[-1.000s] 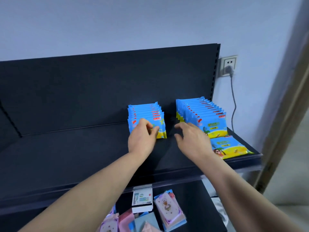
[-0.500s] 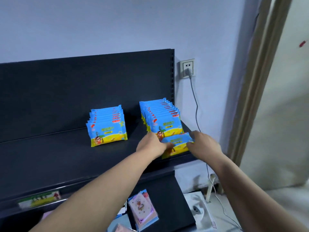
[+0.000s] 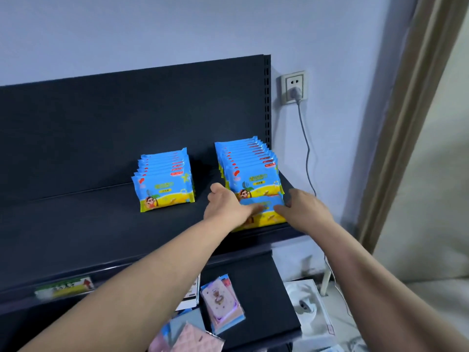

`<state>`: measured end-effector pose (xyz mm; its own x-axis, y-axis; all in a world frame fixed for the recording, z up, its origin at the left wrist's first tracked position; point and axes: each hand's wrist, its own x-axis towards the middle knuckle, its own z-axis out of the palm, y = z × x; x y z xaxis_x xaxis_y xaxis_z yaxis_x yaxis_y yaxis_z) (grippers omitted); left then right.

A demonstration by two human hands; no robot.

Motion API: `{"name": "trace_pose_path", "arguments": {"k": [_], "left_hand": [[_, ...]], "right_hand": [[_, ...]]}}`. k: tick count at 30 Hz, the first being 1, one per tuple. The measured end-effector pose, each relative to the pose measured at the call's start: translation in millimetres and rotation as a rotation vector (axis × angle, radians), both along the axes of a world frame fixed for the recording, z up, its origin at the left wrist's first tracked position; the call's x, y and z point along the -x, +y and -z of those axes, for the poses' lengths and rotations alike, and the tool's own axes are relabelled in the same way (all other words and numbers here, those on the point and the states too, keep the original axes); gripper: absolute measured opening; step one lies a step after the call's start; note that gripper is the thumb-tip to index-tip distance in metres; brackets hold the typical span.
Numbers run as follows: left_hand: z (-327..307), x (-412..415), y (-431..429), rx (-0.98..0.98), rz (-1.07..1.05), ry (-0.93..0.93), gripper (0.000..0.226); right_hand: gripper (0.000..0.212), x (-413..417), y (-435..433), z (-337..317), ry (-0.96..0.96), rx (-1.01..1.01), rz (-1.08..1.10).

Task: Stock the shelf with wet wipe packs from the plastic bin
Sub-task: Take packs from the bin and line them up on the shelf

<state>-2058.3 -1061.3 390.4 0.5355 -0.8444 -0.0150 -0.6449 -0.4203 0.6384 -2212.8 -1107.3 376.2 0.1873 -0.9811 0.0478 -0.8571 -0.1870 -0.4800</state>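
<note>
Flat on the dark shelf [image 3: 76,232] near its right front edge: one blue-and-yellow wet wipe pack [image 3: 264,212], just in front of the right-hand row of packs [image 3: 250,171] standing upright. Gripped from both ends: left hand [image 3: 225,207] clasping the pack's left side with fingers laid over its top, right hand [image 3: 303,210] pinching its right end, thumb on the upper corner. Both hands closed on it, the pack between them. Further left, well apart from the hands, a second upright row of packs [image 3: 163,182]. Behind, on the wall, a socket [image 3: 294,87] with a grey plug and cable. Below, a lower shelf bearing pink and blue packets [image 3: 220,303].
</note>
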Motion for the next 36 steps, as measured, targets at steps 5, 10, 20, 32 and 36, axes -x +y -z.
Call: {"name": "trace_pose_path", "arguments": {"k": [5,10,20,32,36], "left_hand": [[7,2,-1,0.289,0.03,0.219,0.079],[8,1,-11,0.46,0.166,-0.056,0.088],[21,-11,-23,0.321,0.024,0.023,0.079],[17,-7,-16,0.272,0.0,-0.05,0.097],[14,-13,-9,0.266,-0.025,-0.03,0.094]], "right_hand": [[0.027,-5,0,4,-0.255,0.036,-0.001],[0.043,-20,-13,-3,-0.296,0.225,0.095],[0.033,-28,4,26,-0.114,0.36,-0.003],[0.033,-25,13,22,-0.086,0.332,-0.025],[0.025,-30,22,21,-0.036,0.394,-0.062]]}}
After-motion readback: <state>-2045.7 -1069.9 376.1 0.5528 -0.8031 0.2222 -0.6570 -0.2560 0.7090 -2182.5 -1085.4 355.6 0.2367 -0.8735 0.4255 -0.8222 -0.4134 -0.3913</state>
